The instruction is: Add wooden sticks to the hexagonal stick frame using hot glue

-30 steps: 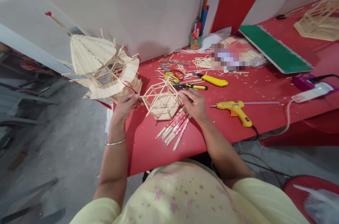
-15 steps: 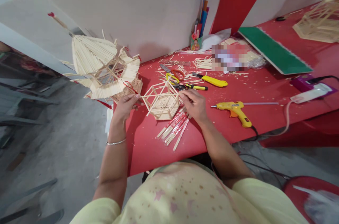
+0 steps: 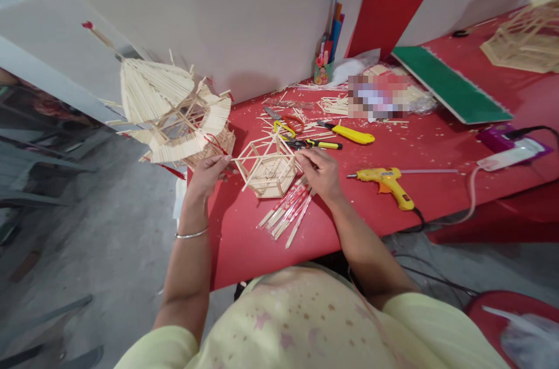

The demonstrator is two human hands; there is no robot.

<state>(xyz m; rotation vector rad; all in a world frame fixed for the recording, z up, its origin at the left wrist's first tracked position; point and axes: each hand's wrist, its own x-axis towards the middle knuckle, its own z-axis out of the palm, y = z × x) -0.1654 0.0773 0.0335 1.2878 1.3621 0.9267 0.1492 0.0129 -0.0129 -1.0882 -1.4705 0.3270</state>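
A small hexagonal frame of pale wooden sticks [image 3: 273, 177] stands on the red table between my hands. One stick [image 3: 262, 157] lies across its upper part. My left hand [image 3: 211, 174] pinches that stick's left end between thumb and fingers. At the frame's right side my right hand [image 3: 321, 171] is closed in a pinch, seemingly on the same stick's other end; the fingertips cover the exact spot. Below the frame lie several chopsticks in clear and red wrappers [image 3: 286, 212]. A larger stick pagoda model [image 3: 174, 113] stands just left of my left hand.
Behind the frame are scissors [image 3: 286, 121], pliers [image 3: 321, 144] and a yellow utility knife [image 3: 351, 134]. A yellow glue gun [image 3: 386, 180] lies to the right, near a power strip [image 3: 517, 151]. A green board [image 3: 452, 84] and a pen cup [image 3: 324, 71] sit farther back.
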